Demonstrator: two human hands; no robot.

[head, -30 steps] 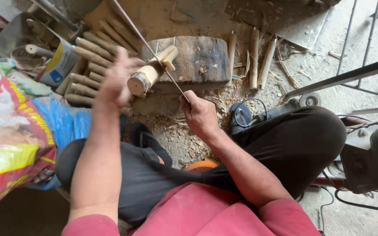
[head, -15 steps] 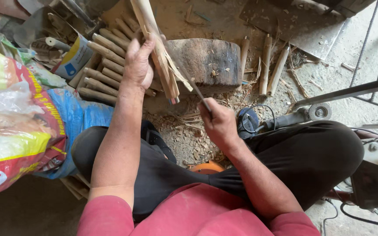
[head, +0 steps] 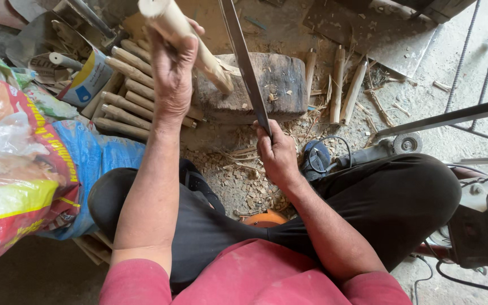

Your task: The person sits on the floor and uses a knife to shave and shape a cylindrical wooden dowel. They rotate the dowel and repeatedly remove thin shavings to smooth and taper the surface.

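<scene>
From the head camera, your left hand [head: 171, 68] is clamped around a pale wooden stick [head: 190, 42], tilted over the chopping block [head: 278, 85]; its upper end runs off the top edge. Your right hand [head: 278, 155] is closed on the handle of a long blade [head: 244, 62], hidden inside your fist. At far left lie printed sacks [head: 12, 169], red, yellow and blue, partly cut off, and a yellow-and-blue tin [head: 88, 79] by the stacked sticks [head: 125, 104].

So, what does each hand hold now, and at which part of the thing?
The left hand grips a pale wooden stick around its middle. The right hand holds a long metal blade at its lower end, by the handle.
</scene>
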